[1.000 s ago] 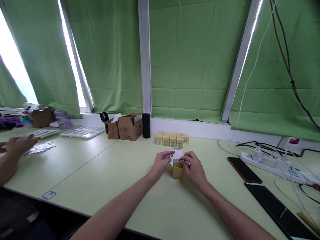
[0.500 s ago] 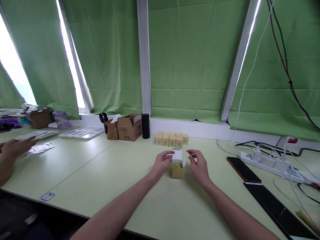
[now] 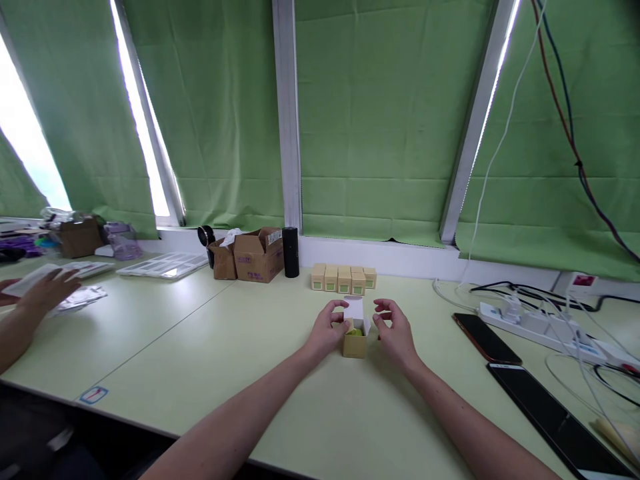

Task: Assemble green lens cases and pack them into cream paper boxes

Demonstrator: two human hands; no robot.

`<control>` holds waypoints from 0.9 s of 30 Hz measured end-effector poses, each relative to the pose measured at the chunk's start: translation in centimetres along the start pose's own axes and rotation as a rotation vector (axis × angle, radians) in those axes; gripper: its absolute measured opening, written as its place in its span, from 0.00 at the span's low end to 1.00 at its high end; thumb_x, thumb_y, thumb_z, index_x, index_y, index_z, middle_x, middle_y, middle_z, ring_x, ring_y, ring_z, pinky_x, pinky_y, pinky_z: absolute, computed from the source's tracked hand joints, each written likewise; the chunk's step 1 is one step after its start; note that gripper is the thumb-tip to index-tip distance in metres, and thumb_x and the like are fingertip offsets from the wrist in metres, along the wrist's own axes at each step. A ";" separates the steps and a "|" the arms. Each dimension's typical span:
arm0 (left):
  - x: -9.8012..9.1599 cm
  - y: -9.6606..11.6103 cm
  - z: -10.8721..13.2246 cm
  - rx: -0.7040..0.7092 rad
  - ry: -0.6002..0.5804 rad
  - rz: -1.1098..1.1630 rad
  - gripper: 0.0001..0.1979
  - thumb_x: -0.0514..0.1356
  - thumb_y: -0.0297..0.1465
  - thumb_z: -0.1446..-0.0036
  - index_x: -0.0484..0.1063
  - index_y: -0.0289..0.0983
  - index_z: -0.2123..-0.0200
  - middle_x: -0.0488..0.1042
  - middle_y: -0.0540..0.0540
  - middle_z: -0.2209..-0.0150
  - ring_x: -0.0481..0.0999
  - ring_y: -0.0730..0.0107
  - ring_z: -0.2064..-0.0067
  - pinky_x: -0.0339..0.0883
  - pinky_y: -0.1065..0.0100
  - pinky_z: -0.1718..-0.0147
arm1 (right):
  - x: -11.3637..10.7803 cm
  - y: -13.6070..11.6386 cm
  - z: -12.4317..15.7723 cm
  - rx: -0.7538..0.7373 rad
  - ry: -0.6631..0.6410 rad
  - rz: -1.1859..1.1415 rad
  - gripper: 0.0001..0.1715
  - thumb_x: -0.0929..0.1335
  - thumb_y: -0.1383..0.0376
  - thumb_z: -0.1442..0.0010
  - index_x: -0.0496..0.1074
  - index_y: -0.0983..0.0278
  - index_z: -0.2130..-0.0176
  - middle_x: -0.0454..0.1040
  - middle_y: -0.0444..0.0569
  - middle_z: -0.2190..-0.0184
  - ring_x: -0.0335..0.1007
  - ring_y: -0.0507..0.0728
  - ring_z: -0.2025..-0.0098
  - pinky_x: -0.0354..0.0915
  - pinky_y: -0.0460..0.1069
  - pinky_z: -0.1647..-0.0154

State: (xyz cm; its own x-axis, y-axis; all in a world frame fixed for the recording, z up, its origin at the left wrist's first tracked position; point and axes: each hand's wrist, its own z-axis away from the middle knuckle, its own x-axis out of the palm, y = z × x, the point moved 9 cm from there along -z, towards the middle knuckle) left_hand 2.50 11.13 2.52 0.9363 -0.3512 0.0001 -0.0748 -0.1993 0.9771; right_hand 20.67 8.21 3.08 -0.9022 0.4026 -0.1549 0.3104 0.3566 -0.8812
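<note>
In front of me on the table stands a small tan cardboard box (image 3: 355, 347), its white-lined lid raised at the back. Something yellow-green (image 3: 355, 332) sits inside, only its top showing. My left hand (image 3: 326, 331) is at the box's left side, thumb and fingers closed on the side flap and the edge of the lid. To the right, my right hand (image 3: 397, 333) hovers close to the right flap with curled fingers apart and holds nothing. Several small closed boxes (image 3: 344, 279) stand in a group behind the open one.
Two dark phones (image 3: 487, 337) and a white power strip (image 3: 533, 327) with cables lie at right. Brown cartons (image 3: 259, 256) and a black cylinder (image 3: 291, 252) stand by the wall. At far left a co-worker's hands (image 3: 47, 293) handle a white sheet near a divided tray (image 3: 165, 265).
My left thumb has moved onto the box's left flap, which now shows tilted over the opening. My right thumb and fingers have shifted slightly. The co-worker's hands now hold a white sheet.
</note>
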 end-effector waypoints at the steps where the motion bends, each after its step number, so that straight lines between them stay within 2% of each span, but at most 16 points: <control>1: 0.0 -0.1 0.0 0.001 -0.001 -0.006 0.24 0.68 0.35 0.49 0.65 0.39 0.51 0.80 0.47 0.65 0.76 0.68 0.67 0.63 0.69 0.65 | 0.1 0.1 0.0 0.009 -0.010 -0.013 0.19 0.67 0.58 0.42 0.71 0.59 0.51 0.73 0.53 0.55 0.72 0.62 0.58 0.69 0.52 0.70; 6: 0.0 -0.4 -0.1 0.002 -0.007 -0.014 0.24 0.67 0.33 0.50 0.64 0.40 0.51 0.81 0.46 0.62 0.77 0.68 0.67 0.63 0.69 0.67 | 0.7 0.8 0.1 0.049 -0.053 -0.093 0.21 0.67 0.60 0.44 0.69 0.59 0.50 0.71 0.51 0.57 0.71 0.60 0.61 0.67 0.50 0.74; 12: 0.3 -0.3 -0.2 0.018 -0.012 -0.006 0.24 0.66 0.32 0.50 0.63 0.40 0.51 0.81 0.44 0.61 0.77 0.69 0.67 0.64 0.69 0.66 | 1.9 1.1 0.5 0.110 -0.122 -0.164 0.24 0.69 0.55 0.45 0.66 0.58 0.49 0.69 0.48 0.59 0.69 0.58 0.65 0.64 0.48 0.78; 18: 0.1 -0.5 -0.3 0.025 -0.002 -0.025 0.23 0.66 0.32 0.49 0.63 0.40 0.51 0.81 0.45 0.62 0.77 0.70 0.68 0.65 0.70 0.68 | 2.9 1.1 1.2 0.120 -0.162 -0.119 0.27 0.70 0.53 0.44 0.64 0.58 0.47 0.71 0.49 0.58 0.70 0.58 0.65 0.64 0.49 0.76; 23: 0.2 -0.4 -0.2 0.026 -0.011 -0.025 0.23 0.66 0.31 0.48 0.62 0.40 0.50 0.81 0.44 0.61 0.76 0.70 0.69 0.64 0.71 0.68 | 3.1 1.0 1.4 0.099 -0.153 -0.088 0.26 0.70 0.54 0.44 0.66 0.59 0.48 0.72 0.49 0.58 0.72 0.57 0.67 0.67 0.51 0.71; 27: 0.4 -0.3 -0.1 0.023 -0.019 -0.010 0.23 0.65 0.31 0.48 0.62 0.40 0.50 0.81 0.43 0.58 0.77 0.70 0.68 0.64 0.71 0.68 | 3.5 1.2 1.4 0.128 -0.184 -0.092 0.24 0.69 0.55 0.44 0.66 0.58 0.49 0.73 0.50 0.59 0.72 0.58 0.68 0.65 0.50 0.76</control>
State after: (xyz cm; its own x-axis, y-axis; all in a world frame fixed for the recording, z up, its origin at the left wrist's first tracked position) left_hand 2.95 11.13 2.22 0.9303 -0.3665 -0.0138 -0.0738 -0.2242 0.9717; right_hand 17.47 8.88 0.82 -0.9681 0.2082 -0.1396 0.1941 0.2699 -0.9431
